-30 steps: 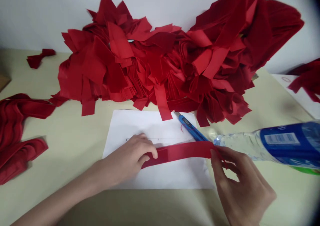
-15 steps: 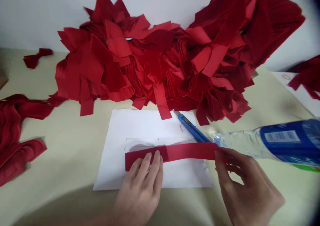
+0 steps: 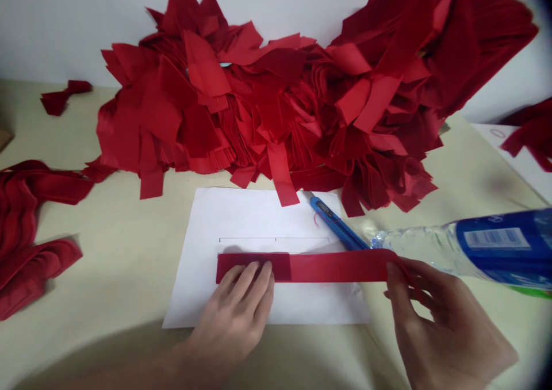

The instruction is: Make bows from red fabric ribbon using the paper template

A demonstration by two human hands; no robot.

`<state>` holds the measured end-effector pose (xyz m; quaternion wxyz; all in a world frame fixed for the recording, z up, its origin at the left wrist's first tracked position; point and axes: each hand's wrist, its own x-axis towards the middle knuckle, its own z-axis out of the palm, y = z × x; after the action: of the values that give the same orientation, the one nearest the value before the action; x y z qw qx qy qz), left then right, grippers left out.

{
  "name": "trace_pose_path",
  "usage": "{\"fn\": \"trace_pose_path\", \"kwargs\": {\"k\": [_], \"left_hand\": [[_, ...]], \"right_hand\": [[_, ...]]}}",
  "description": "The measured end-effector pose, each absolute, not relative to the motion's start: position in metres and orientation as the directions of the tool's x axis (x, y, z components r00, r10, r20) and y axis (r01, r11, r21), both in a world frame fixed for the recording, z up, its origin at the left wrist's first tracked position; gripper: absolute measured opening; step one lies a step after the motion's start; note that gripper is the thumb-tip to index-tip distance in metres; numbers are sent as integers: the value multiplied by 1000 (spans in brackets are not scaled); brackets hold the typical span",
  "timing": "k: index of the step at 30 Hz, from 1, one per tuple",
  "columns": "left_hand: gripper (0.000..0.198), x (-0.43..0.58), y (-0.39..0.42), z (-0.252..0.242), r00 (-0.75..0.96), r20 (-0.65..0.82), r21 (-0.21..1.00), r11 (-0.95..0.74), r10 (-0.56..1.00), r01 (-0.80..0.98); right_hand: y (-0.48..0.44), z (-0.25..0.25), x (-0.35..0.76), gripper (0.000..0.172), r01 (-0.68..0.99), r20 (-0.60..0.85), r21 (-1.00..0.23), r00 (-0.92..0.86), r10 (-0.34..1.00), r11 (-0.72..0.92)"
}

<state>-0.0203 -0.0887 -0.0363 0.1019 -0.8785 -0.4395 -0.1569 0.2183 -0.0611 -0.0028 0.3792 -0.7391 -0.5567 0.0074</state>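
Observation:
A long red velvet ribbon (image 3: 336, 267) lies across a white sheet of paper (image 3: 233, 211) marked with ruled lines. Its left end is doubled over, with a darker piece on top. My left hand (image 3: 235, 306) rests on that doubled part, fingers laid down on it, not wrapped around. At the ribbon's right end my right hand (image 3: 448, 321) is closed, pinching it between thumb and fingers. A thin tail of ribbon hangs partly hidden behind those fingers. Just above the ribbon, a blue utility knife (image 3: 334, 220) lies slanted across the paper's right edge.
A large heap of red ribbon pieces (image 3: 259, 108) spans the back of the table against the wall. Folded ribbon lengths (image 3: 38, 188) lie at left. A plastic water bottle (image 3: 495, 243) lies on its side close to my right hand. Another paper (image 3: 513, 154) is far right.
My right hand has moved a little right, and the ribbon now runs straighter and flatter along the ruled line. My left hand has stayed on the doubled end, shifting slightly left.

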Motion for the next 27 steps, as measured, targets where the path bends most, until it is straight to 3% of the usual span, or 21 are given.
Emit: {"fn": "trace_pose_path", "kwargs": {"k": [6, 12, 27], "left_hand": [[35, -24, -88, -37, 587, 380, -19, -628, 715, 778], [35, -25, -88, -38, 564, 424, 10, -627, 708, 779], [38, -25, -88, -38, 572, 437, -11, -632, 694, 775]], "right_hand": [[-58, 0, 213, 20, 868, 479, -491, 332, 813, -65], [-57, -4, 205, 15, 940, 569, -333, 141, 810, 70], [-45, 7, 188, 32, 976, 660, -84, -98, 745, 203]]}}
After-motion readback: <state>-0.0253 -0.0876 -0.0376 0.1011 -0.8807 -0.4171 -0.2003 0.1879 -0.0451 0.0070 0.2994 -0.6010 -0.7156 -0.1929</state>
